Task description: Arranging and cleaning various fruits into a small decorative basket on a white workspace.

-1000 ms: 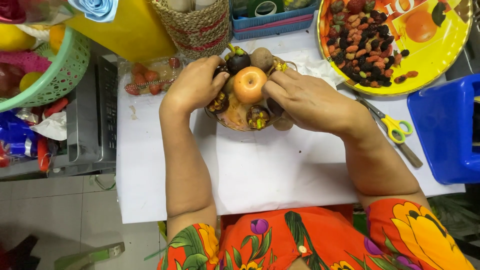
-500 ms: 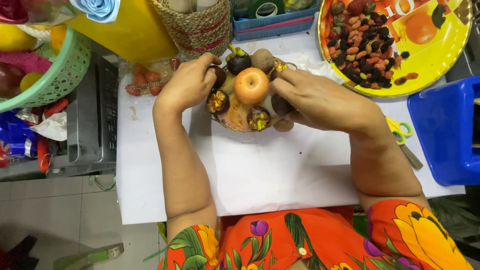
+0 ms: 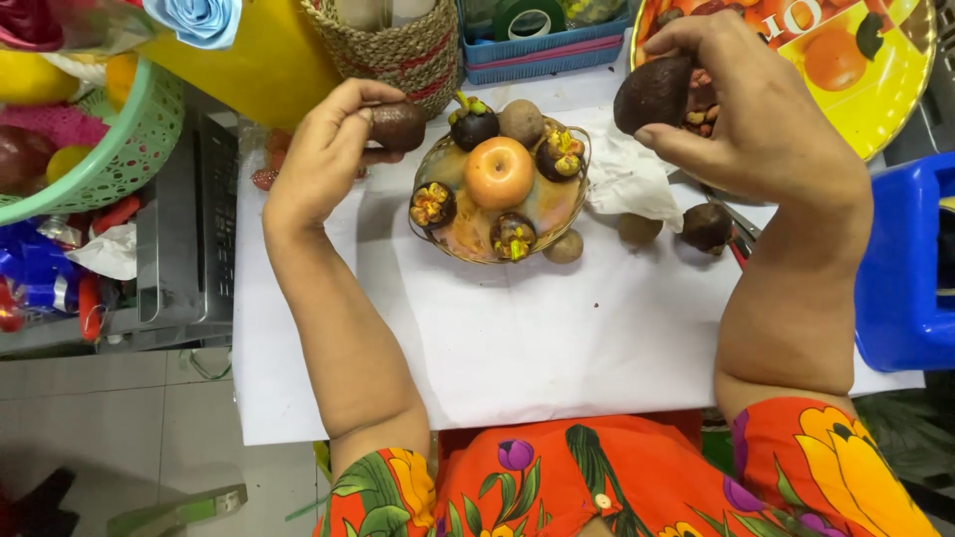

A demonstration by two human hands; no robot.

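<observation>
The left hand pinches a small brown fruit; the right hand grips a larger dark fruit (fruit basket sits between them).

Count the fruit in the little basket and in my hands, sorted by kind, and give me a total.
Orange round fruit in the wire basket: 1
Mangosteens in the basket: 4
Light brown round fruit in the basket: 1
Dark brown fruit, in the left hand and the right hand: 2
Total: 8

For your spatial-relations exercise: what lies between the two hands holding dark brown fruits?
In the head view, between the left hand and the right hand sits the small fruit basket, an orange fruit in its middle ringed by mangosteens.
</observation>
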